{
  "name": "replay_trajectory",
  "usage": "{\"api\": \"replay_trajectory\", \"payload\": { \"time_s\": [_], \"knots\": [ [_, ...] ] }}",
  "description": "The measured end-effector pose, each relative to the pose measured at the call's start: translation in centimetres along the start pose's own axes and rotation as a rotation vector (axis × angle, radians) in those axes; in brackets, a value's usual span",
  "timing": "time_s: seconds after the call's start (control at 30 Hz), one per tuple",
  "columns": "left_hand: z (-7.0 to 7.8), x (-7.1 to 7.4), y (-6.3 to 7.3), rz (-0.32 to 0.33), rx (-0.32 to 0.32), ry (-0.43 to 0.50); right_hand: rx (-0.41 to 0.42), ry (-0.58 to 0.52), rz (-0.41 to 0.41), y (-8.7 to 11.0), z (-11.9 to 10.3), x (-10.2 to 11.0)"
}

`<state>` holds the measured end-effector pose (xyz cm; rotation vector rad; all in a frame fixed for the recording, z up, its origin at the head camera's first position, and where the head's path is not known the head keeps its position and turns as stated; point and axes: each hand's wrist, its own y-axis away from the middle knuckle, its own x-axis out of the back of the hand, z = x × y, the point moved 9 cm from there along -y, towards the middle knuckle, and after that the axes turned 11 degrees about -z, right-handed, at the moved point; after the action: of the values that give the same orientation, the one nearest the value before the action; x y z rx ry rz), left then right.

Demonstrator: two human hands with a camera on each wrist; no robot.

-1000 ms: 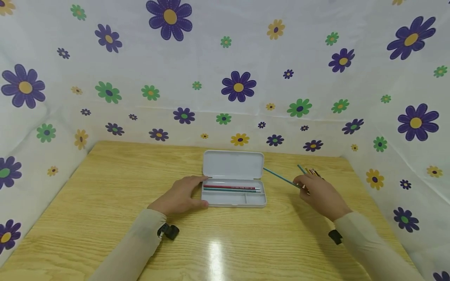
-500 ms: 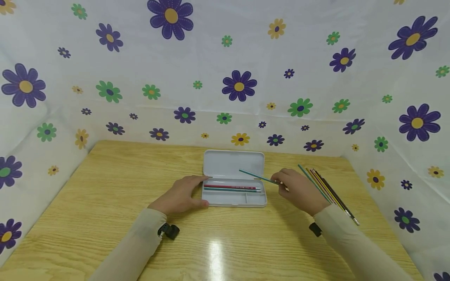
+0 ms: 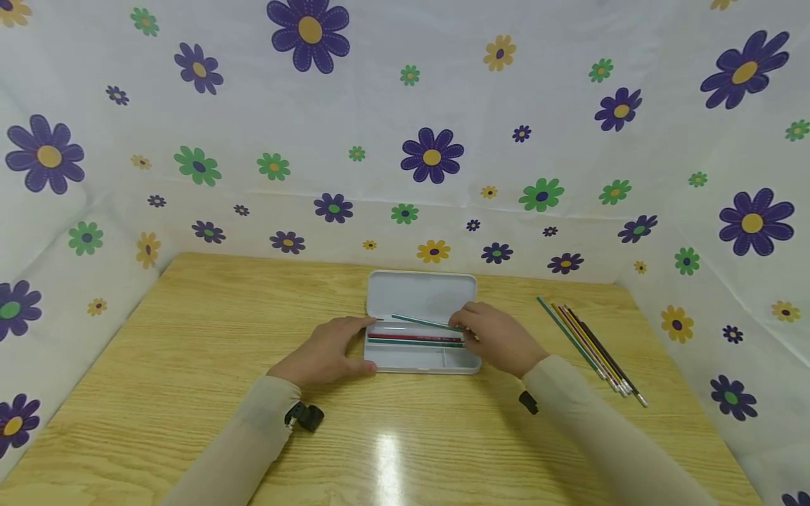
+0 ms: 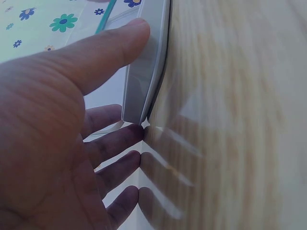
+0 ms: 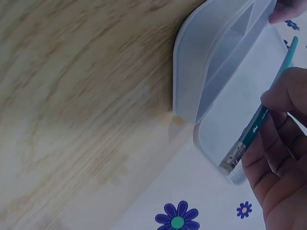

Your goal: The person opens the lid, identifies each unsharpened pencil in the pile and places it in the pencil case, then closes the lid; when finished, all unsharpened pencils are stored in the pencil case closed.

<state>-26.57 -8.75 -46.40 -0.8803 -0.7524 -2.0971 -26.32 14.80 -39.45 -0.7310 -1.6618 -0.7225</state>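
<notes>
A pale grey pencil case [image 3: 405, 360] lies on the table with its lid [image 3: 420, 294] raised at the back. Inside its long compartment are a red pencil [image 3: 411, 337] and a green pencil [image 3: 414, 343]. My left hand [image 3: 321, 353] holds the case's left end, thumb [image 4: 129, 40] on the front wall and fingers around the end. Over the case's right half, my right hand [image 3: 498, 337] pinches a green pencil [image 5: 254, 127] near its eraser end. That pencil slants above the long compartment, its other end toward the left.
Several pencils [image 3: 591, 348] lie in a slanted bundle on the table, right of the case. The wooden table [image 3: 253, 295] meets a flower-print cloth [image 3: 354, 176] at the back and sides. A small divided compartment [image 3: 460, 360] is at the case's front right.
My right hand has carried the green pencil leftward from beside the bundle to over the case. The bundle now shows fully. My left hand has stayed in place.
</notes>
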Motion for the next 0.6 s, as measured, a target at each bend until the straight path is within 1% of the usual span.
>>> {"api": "replay_trajectory", "payload": {
  "time_s": [0.2,0.37,0.6],
  "knots": [
    [-0.1,0.0,0.0,-0.004,0.002,0.012,0.005,0.035,-0.057,-2.0,-0.9,-1.3],
    [0.0,0.1,0.2,-0.004,-0.002,0.01,0.004,0.057,-0.078,-3.5,-1.2,-2.2],
    [0.0,0.2,0.2,0.0,-0.012,0.009,-0.019,0.06,-0.115,-4.6,-1.2,-2.7]
  ]
}}
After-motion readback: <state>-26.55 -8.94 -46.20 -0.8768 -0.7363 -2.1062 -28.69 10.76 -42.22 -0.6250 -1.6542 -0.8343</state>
